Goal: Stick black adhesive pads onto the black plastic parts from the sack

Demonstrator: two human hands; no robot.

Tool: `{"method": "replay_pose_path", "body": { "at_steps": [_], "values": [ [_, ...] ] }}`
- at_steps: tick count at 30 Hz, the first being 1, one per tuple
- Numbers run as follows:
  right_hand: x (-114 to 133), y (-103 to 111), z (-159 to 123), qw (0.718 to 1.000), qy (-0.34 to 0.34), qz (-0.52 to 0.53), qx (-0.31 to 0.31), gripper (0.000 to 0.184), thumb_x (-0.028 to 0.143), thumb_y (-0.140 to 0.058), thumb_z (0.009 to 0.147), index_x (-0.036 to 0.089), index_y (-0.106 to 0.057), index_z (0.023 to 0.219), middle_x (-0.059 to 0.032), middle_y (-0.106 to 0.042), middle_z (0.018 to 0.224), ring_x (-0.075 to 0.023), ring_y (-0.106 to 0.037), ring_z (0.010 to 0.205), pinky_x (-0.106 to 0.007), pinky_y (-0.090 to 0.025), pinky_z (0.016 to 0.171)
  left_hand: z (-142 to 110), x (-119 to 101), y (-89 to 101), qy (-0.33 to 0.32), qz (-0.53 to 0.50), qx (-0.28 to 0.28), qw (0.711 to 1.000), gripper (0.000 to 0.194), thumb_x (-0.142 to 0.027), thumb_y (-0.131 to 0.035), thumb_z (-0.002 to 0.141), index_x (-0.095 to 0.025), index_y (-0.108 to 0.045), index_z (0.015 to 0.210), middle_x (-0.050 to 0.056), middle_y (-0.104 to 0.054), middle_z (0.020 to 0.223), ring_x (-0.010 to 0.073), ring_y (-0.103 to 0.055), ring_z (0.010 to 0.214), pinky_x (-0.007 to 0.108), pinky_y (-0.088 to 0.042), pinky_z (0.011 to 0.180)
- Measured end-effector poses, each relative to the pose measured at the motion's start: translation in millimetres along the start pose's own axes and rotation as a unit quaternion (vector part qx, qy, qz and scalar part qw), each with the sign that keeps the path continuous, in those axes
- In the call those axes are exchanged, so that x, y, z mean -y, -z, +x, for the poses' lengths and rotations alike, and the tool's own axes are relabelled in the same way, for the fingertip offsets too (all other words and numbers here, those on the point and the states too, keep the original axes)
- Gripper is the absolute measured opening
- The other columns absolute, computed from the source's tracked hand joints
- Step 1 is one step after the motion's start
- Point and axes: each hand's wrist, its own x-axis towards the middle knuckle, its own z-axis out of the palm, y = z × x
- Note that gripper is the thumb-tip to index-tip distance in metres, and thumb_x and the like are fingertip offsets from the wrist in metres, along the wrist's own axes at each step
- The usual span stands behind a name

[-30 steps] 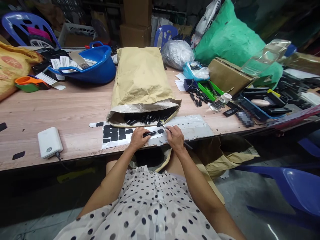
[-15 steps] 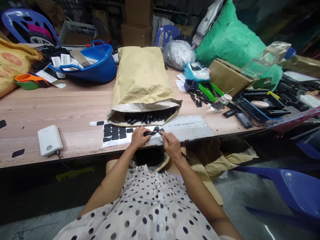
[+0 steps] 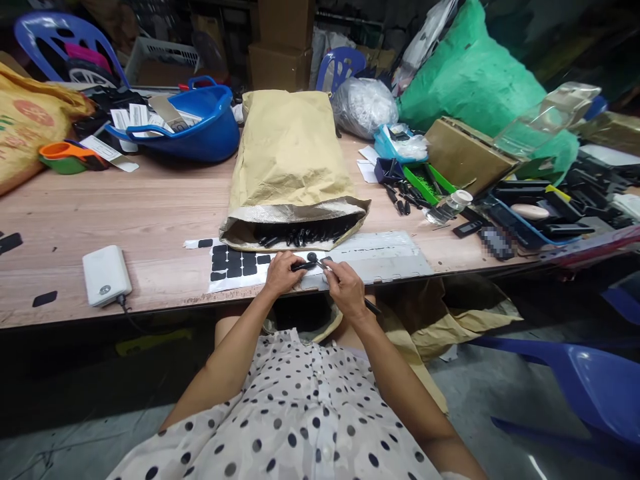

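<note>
At the table's front edge, my left hand (image 3: pixel 281 273) is closed around a small black piece with a round end (image 3: pixel 313 257). My right hand (image 3: pixel 345 285) grips a slim tool (image 3: pixel 321 264), its metal tip at that round end and a dark handle (image 3: pixel 373 307) sticking out behind the palm. Too little of the tool shows to name its kind. Beside my left hand lies a white sheet with black rounded-square stickers (image 3: pixel 234 263). Under both hands is a pale grey flat board (image 3: pixel 385 259). Just beyond, an open brown paper bag (image 3: pixel 287 147) shows several shiny black pieces (image 3: pixel 300 235) in its mouth.
A white power bank (image 3: pixel 106 275) with a cable lies at left, behind it a blue basin (image 3: pixel 200 133) of labels. To the right are a green tray (image 3: pixel 429 183), a clear bottle (image 3: pixel 447 208) and a blue tray (image 3: pixel 513 220). A purple chair (image 3: pixel 595 380) stands at lower right.
The view has shifted slightly, so the table's things appear a little farther right. Both hands keep their grips, with the tool's tip still at the black piece.
</note>
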Motion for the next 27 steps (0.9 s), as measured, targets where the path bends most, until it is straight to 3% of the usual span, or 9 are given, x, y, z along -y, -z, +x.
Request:
{"method": "replay_pose_path", "body": {
  "at_steps": [9,19,27],
  "values": [
    [-50.3,-8.0,20.2,0.993,-0.009,-0.117,-0.015,0.019,0.023,-0.057,0.093,0.024,-0.076,0.096,-0.0061,-0.064,0.084,-0.0212,-0.053,0.08,-0.031,-0.042,0.074,-1.2,3.5,0.9,-0.017,-0.01,0.002,1.0,0.018,-0.031,-0.067,0.084,-0.026,-0.078,0.098,0.002,-0.069,0.092,0.0232,-0.057,0.093,0.037,-0.047,0.087],
    [-45.8,-18.7,12.0,0.984,-0.001,-0.176,-0.036,0.02,0.024,-0.054,0.095,0.025,-0.073,0.102,-0.0063,-0.06,0.085,-0.022,-0.047,0.082,-0.032,-0.034,0.072,-4.1,5.7,4.3,-0.03,-0.013,0.013,0.999,0.031,-0.035,-0.047,0.098,-0.025,-0.074,0.088,0.002,-0.066,0.088,0.0201,-0.054,0.085,0.036,-0.044,0.084],
    [-46.5,-19.9,11.4,0.984,-0.01,-0.176,-0.03,0.022,0.024,-0.053,0.095,0.024,-0.072,0.104,-0.0073,-0.06,0.088,-0.0229,-0.047,0.084,-0.033,-0.034,0.074,-2.1,5.7,5.4,-0.043,0.005,0.008,0.999,0.035,-0.035,-0.044,0.099,-0.023,-0.069,0.079,0.003,-0.065,0.083,0.0198,-0.052,0.082,0.035,-0.044,0.081]
  ]
}}
